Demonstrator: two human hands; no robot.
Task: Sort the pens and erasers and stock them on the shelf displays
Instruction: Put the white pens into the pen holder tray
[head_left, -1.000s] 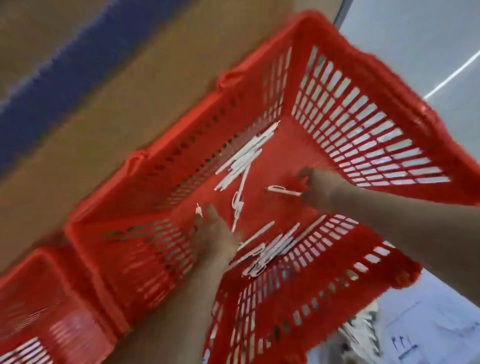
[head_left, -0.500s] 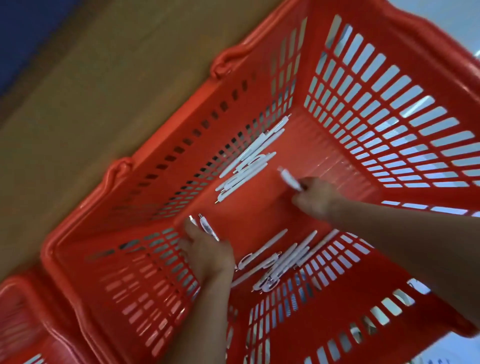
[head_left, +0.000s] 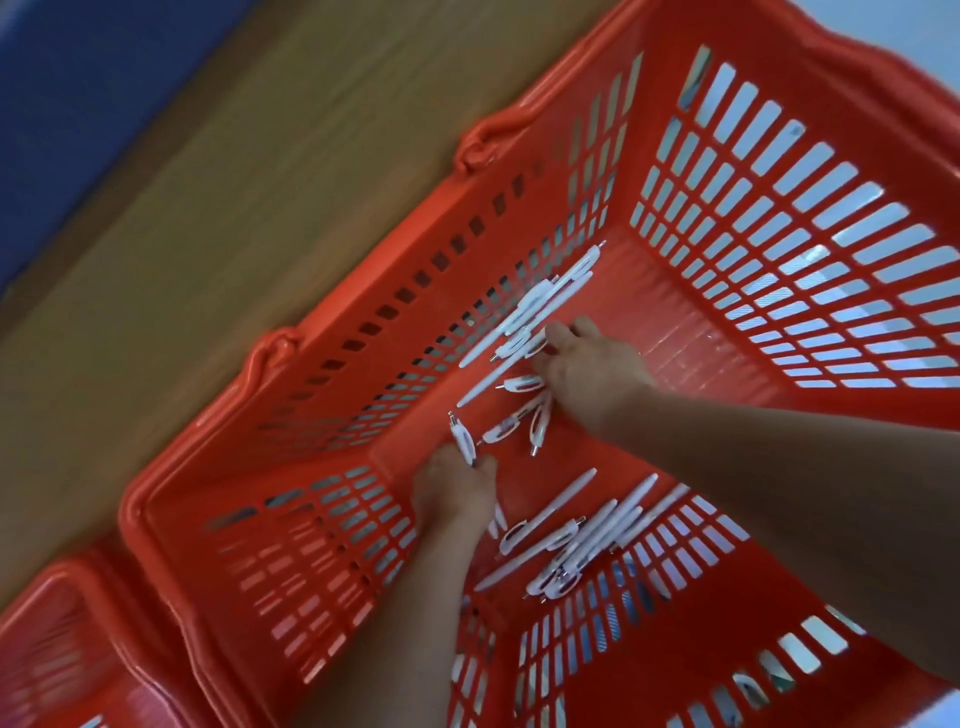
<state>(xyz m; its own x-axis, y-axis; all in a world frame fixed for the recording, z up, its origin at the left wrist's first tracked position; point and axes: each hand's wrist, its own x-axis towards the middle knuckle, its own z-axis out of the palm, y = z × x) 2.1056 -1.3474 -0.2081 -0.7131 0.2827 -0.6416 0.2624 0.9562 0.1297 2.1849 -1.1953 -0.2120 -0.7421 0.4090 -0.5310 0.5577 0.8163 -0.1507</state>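
Both my hands reach into a red slotted basket (head_left: 810, 171) with white pens on its floor. My left hand (head_left: 456, 491) pinches a white pen (head_left: 462, 439) that sticks up from its fingers. My right hand (head_left: 587, 366) lies on the pile of white pens (head_left: 540, 306) along the far wall, with several pens (head_left: 524, 410) bunched under its fingers. Whether its fingers curl round them is hidden. Another heap of white pens (head_left: 582, 540) lies by the near wall, below my right forearm.
The basket's hinged handle (head_left: 483, 135) lies folded against its far rim. A second red basket (head_left: 57, 649) stands at the lower left. A brown shelf surface (head_left: 208, 182) with a blue band runs behind both baskets.
My right hand moved left from the basket's middle onto the far pile of pens. My left hand still holds its pen. The camera came closer to the basket.
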